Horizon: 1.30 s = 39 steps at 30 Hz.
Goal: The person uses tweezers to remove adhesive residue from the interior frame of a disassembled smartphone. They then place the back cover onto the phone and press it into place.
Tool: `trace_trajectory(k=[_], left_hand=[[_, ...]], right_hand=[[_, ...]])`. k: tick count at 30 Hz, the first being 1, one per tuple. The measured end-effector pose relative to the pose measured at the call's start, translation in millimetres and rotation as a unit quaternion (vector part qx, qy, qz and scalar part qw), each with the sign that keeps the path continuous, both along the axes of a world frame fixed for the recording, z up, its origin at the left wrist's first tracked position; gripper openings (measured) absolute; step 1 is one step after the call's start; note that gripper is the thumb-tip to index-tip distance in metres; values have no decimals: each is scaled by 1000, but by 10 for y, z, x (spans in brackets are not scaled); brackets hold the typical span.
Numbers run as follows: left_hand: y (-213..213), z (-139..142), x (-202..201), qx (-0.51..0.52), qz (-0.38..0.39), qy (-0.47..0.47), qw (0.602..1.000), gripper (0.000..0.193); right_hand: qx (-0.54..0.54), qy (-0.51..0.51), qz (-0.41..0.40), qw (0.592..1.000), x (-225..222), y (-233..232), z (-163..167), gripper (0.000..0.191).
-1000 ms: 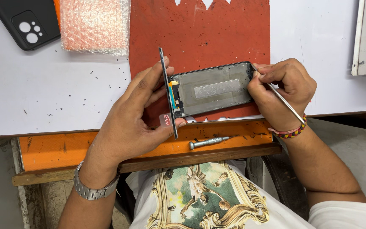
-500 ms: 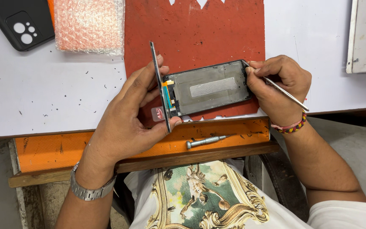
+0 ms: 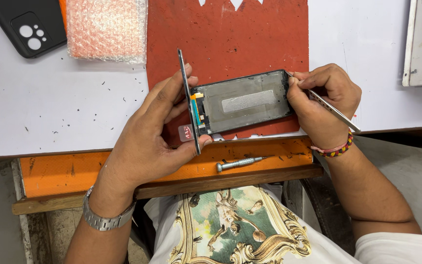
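Black phone case point(image 3: 28, 27), bubble wrap point(image 3: 106, 29), red mat point(image 3: 230, 36), screwdriver point(image 3: 238, 163)

Left hand point(image 3: 155, 132) grips thin screen panel point(image 3: 189, 100) edge-on, tilted up from phone frame point(image 3: 242, 101) at centre of frame; orange-and-blue flex point(image 3: 197, 108) visible at the hinge side. Right hand point(image 3: 321, 105) pinches frame's right end and holds tweezers point(image 3: 333, 111) pointing lower right. Red mat point(image 3: 230, 39) under frame; screwdriver point(image 3: 238, 163) on orange ledge point(image 3: 69, 171) below; black case point(image 3: 28, 24) and bubble wrap point(image 3: 106, 29) upper left.
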<state>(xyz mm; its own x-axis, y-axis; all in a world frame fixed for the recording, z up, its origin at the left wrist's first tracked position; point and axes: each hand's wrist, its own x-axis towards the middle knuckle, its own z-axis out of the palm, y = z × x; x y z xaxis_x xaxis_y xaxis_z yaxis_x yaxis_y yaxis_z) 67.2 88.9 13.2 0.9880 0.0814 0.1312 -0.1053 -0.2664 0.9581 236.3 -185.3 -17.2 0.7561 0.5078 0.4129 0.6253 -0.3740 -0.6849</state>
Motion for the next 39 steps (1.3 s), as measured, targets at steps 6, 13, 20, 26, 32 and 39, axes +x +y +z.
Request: trace_trajectory(k=[6,13,20,26,32,39], left_hand=[[-1,26,21,2,8,29,1000,96],[-12,14,1,13,9,13,1000,95],[6,-25,-5,5,1,3,1000,97],[-3,-8,1,5,1,9,1000,97],[-2,9,10,16,7,19,1000,96],[-11,8,7,22,10,11,1000,95]], right_hand=[[41,85,16,995,50,-25,-41,24],[38,79,-6,996,7,2,-38,25],[36,13,13,999,-48,63,4,28],[-6,-11,-3,1000,-59,67,51,24],[11,21,7,1000,-12,64,28,22],[34,88,-13,995,-6,37,-29,22]])
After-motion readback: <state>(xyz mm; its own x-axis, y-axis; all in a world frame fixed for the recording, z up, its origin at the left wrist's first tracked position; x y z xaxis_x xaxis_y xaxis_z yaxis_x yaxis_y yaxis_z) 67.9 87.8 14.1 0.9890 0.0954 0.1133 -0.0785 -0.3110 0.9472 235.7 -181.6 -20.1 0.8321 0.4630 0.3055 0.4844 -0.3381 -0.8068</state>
